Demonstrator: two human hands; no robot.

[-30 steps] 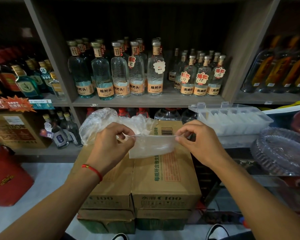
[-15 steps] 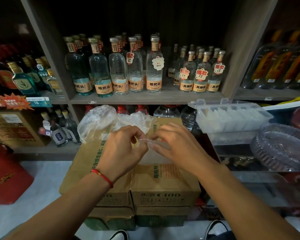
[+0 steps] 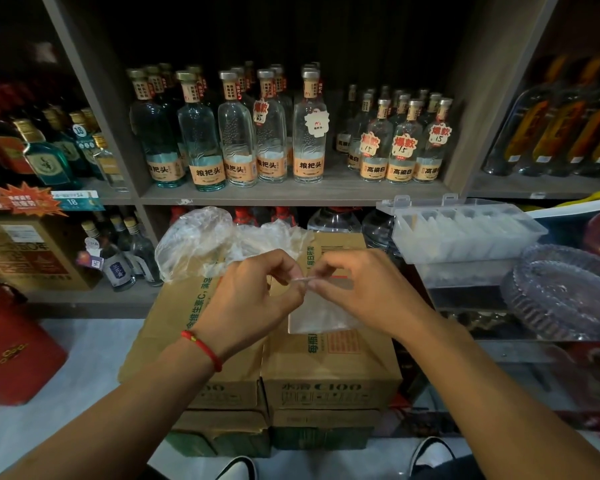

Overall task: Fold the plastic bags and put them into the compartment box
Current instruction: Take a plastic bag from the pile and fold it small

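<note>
Bag [image 3: 321,315] hanging lengthwise, both hands pinching

It was a liquor shop: shelves [image 3: 291,195] held rows of labelled bottles [image 3: 309,133] with handwritten price tags [image 3: 405,144].

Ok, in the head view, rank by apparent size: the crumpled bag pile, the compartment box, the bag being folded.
1. compartment box and crumpled bag pile: they look about alike, so I won't rank them.
2. bag being folded: smallest, partly hidden behind the right hand, though nearer the camera.
</note>
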